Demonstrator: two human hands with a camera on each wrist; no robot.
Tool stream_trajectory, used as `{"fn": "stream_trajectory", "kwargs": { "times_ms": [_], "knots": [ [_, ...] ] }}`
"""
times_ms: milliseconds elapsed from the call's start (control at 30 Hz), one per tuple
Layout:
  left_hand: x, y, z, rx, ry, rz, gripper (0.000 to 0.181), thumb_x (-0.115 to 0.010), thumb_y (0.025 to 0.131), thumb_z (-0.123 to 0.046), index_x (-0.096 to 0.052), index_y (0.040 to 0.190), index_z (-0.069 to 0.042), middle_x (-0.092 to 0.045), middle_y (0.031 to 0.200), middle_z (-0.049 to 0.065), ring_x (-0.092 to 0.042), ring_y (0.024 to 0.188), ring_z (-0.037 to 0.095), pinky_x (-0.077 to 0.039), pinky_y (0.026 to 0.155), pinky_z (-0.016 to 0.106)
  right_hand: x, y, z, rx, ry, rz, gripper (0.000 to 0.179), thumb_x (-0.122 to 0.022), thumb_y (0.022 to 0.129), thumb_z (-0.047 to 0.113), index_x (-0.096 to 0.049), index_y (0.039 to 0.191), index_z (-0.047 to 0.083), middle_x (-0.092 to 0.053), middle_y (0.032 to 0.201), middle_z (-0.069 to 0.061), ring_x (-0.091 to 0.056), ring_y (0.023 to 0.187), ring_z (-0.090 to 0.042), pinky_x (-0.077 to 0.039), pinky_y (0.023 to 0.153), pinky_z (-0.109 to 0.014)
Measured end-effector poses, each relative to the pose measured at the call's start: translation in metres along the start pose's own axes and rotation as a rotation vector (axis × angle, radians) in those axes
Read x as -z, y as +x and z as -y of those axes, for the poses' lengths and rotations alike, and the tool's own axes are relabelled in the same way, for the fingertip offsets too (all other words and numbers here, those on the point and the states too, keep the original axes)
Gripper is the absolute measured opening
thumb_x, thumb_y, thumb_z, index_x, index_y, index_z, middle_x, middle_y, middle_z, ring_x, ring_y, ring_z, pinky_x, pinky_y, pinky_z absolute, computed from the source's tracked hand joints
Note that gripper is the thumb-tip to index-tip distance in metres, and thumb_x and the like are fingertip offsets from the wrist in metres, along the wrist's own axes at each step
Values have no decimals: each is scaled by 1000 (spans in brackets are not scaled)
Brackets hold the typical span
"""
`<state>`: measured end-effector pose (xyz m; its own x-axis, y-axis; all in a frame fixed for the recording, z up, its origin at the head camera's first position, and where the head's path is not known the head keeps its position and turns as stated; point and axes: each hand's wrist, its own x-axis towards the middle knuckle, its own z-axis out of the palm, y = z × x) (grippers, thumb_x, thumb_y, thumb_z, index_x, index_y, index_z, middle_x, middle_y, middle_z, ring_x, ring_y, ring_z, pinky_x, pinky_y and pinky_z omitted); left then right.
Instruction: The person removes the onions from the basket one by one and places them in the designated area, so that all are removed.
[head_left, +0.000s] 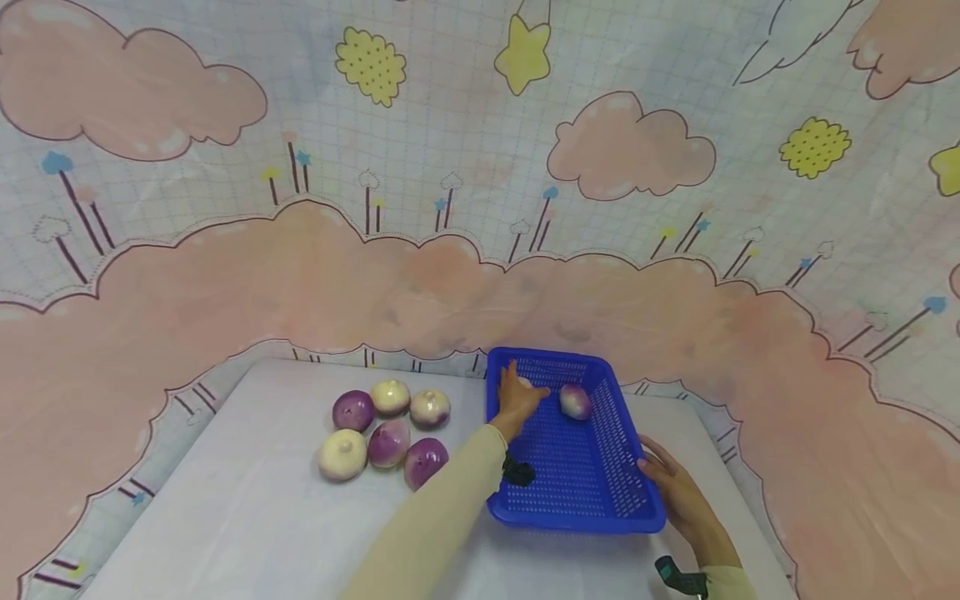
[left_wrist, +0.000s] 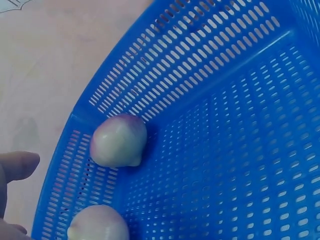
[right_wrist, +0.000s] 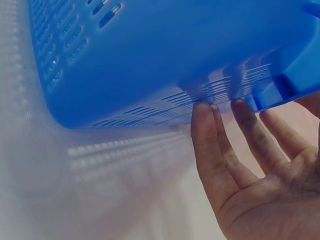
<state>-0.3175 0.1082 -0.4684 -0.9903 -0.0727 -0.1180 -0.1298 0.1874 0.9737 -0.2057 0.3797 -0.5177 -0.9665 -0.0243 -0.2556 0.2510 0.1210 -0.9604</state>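
Observation:
My left hand point(head_left: 519, 398) reaches over the far left part of a blue perforated plastic basket point(head_left: 570, 523), fingers spread. A whitish onion point(head_left: 525, 382) peeks out beside it, partly covered by that hand. In the left wrist view, the thumb point(left_wrist: 20, 166) stands apart from two pale onions; one point(left_wrist: 119, 140) is blushed with purple, the other point(left_wrist: 98, 225) cut off by the frame edge. A purple-and-white onion point(head_left: 575, 402) lies by the basket's far right side. At the right rim, my right hand point(head_left: 686, 496) holds the basket, thumb at the rim and fingertips point(right_wrist: 202, 112) against the outer wall.
Left of the basket, several glossy onions sit grouped on the white table point(head_left: 247, 500), some purple point(head_left: 353, 411), some cream-white point(head_left: 342, 455). Behind the table hangs a cloth point(head_left: 420, 292) printed with clouds and stars. A dark wrist device point(head_left: 678, 577) sits on the right sleeve.

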Motion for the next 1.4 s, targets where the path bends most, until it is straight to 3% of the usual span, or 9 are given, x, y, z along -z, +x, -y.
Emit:
{"fn": "stream_trajectory", "kwargs": {
  "times_ms": [300, 600, 800, 900, 1000, 1233, 1300, 1400],
  "knots": [
    [-3, 5, 10, 22, 65, 3, 89, -76, 82, -17, -26, 155, -8, -15, 163, 23, -19, 146, 50, -25, 118, 60, -2, 1, -3, -1, 16, 2, 66, -55, 100, 31, -22, 156, 23, -27, 160, -18, -54, 127, -26, -49, 103, -48],
    [-7, 1, 17, 81, 148, 54, 94, -79, 79, -22, -26, 154, -3, -19, 160, 27, -9, 149, 46, -18, 121, 58, -3, 3, -7, 6, -1, -10, 66, -56, 99, 32, -24, 156, 23, -28, 160, -17, -47, 134, -35, -46, 106, -52],
    [-9, 3, 19, 66, 185, 80, 84, -79, 79, -22, -36, 149, 0, -21, 157, 28, -8, 149, 44, -18, 122, 56, -2, 3, -5, 11, 13, -15, 65, -56, 99, 31, -25, 155, 23, -29, 160, -16, -48, 133, -35, -47, 106, -52],
    [-10, 2, 20, 63, 194, 72, 77, -80, 79, -21, -44, 143, -1, -27, 154, 28, -13, 147, 45, -23, 119, 57, -1, 3, -4, 10, 17, -21, 65, -56, 99, 30, -25, 155, 23, -30, 159, -17, -50, 132, -33, -47, 105, -52],
    [-10, 1, 19, 73, 189, 63, 67, -82, 77, -17, -51, 135, -3, -37, 145, 27, -26, 142, 44, -33, 114, 56, -1, 3, -3, 4, 12, -17, 66, -57, 99, 31, -25, 156, 23, -29, 160, -17, -49, 132, -33, -46, 106, -52],
    [-7, 1, 18, 54, 208, 58, 45, -82, 73, -7, -59, 112, 0, -52, 122, 24, -51, 114, 39, -47, 100, 46, 1, 2, -3, 6, 17, -22, 65, -57, 99, 29, -25, 155, 23, -30, 159, -17, -49, 132, -33, -47, 105, -51],
    [-7, 2, 19, 27, 260, 57, 38, -82, 73, -9, -61, 103, 1, -56, 115, 23, -54, 109, 37, -48, 99, 45, 1, 2, -3, 8, 16, -20, 65, -56, 99, 29, -25, 156, 23, -30, 159, -17, -50, 131, -32, -47, 104, -51],
    [-8, 4, 22, -26, 408, 52, 28, -83, 74, -14, -65, 90, 0, -63, 106, 21, -58, 106, 36, -48, 98, 45, 0, 2, -4, 3, 15, -17, 67, -57, 98, 30, -24, 156, 22, -29, 160, -18, -51, 130, -31, -47, 105, -50]
  ]
}}
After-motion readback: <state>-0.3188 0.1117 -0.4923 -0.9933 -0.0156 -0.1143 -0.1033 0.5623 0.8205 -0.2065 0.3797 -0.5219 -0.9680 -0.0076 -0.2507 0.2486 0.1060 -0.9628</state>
